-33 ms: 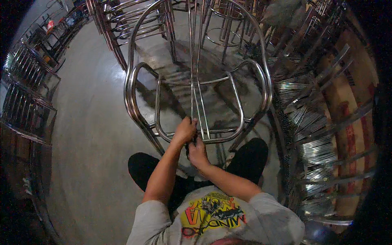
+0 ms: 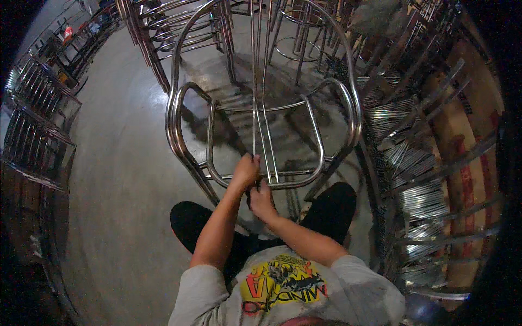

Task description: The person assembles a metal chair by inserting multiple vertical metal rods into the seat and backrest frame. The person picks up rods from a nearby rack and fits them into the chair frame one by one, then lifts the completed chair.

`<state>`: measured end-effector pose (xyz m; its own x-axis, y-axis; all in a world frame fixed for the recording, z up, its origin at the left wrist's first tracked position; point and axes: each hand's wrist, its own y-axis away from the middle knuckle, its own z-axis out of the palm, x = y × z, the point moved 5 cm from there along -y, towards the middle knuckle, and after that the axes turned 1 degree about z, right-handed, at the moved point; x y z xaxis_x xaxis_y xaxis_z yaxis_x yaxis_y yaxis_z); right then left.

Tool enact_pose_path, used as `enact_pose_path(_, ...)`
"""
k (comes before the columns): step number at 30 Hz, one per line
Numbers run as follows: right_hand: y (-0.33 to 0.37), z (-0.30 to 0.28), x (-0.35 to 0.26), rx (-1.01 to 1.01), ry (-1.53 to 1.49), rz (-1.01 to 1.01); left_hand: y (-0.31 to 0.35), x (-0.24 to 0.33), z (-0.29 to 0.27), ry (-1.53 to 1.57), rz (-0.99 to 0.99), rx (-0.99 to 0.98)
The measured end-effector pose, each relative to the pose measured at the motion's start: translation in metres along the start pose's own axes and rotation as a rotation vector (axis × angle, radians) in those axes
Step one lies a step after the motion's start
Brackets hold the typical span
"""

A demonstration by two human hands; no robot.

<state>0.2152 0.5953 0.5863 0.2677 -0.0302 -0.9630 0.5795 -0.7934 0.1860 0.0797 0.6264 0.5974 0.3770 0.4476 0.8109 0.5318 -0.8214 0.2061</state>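
A chair-like frame [image 2: 283,108] of bent, shiny metal tube stands on the grey concrete floor [image 2: 119,179], right in front of the seated person, its near edge between the two knees [image 2: 329,214] in dark trousers. It's all bare bones, no seat or padding: one big outer loop narrows toward the far end, and at the sides the tubing doubles up into rounded, arm-like bends. Inside sits a smaller hoop with soft front corners, closed at the back by a gently bowed crossbar. The polish catches pale streaks of light, with brownish tints low on the sides. Slim straight rods run up the middle; two of them [image 2: 272,146] reach the front bar slightly spread, and a third rod [image 2: 255,127] comes down to the person's left hand [image 2: 247,169].

That hand is curled around the rod just above the front bar. The right hand [image 2: 263,204] is close below it, fingers bent in, though I can't tell what it grips. Farther off, more metal frames [image 2: 185,32] are stacked, and bundles of bright rods [image 2: 421,206] lie to the right.
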Motion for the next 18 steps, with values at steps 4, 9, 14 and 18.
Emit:
enact_pose_path(4,0.017,-0.043,-0.027,0.083,0.580,-0.230,0.014,-0.037,0.024,0.267,-0.015,0.186)
enact_pose_path(9,0.042,-0.085,-0.045,0.154,0.949,-0.096,0.048,-0.057,0.022,0.243,0.088,0.266)
enact_pose_path(14,0.059,-0.071,-0.042,-0.001,1.018,-0.106,0.068,-0.034,0.023,0.474,-0.023,0.104)
enact_pose_path(18,0.045,-0.075,-0.028,-0.001,1.075,-0.127,0.051,-0.017,0.032,0.219,0.080,0.323)
